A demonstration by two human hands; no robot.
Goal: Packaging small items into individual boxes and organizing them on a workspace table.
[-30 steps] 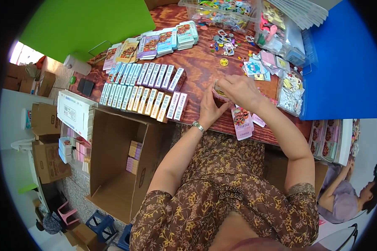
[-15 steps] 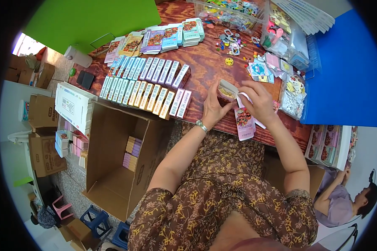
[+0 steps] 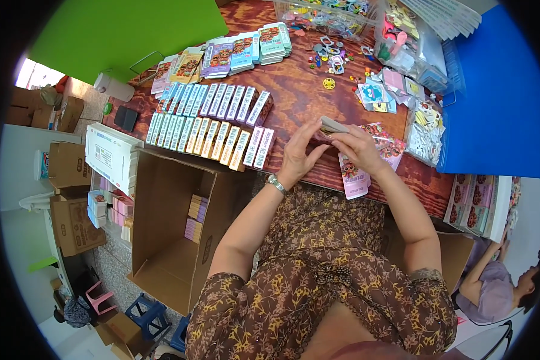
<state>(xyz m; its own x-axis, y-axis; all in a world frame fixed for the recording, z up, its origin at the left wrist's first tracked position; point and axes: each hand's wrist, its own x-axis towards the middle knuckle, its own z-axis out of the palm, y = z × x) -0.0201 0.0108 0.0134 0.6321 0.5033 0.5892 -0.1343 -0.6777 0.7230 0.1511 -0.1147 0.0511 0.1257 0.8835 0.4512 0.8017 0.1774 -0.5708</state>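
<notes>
My left hand [image 3: 299,150] is wrapped round a small carton [image 3: 336,124] just above the table's near edge. Its pale top flap is raised, and my fingers hide most of its sides. Fingers bent in a pinch, my right hand [image 3: 358,147] grips the right side of the same carton. Below that hand lies a flat pink printed carton [image 3: 354,180], reaching past the table edge. More flat pink cartons [image 3: 391,150] lie to the right of it.
Rows of filled-out small boxes [image 3: 207,120] stand at left, with stacks of flat cartons [image 3: 231,54] behind. Loose trinkets [image 3: 330,57], cards [image 3: 375,93] and clear bins [image 3: 426,132] fill the back right. A large cardboard box [image 3: 168,222] stands below left; another person [image 3: 492,288] sits at right.
My right hand has come left and down onto the carton. The carton has tilted, and its open mouth, visible before, is now mostly covered.
</notes>
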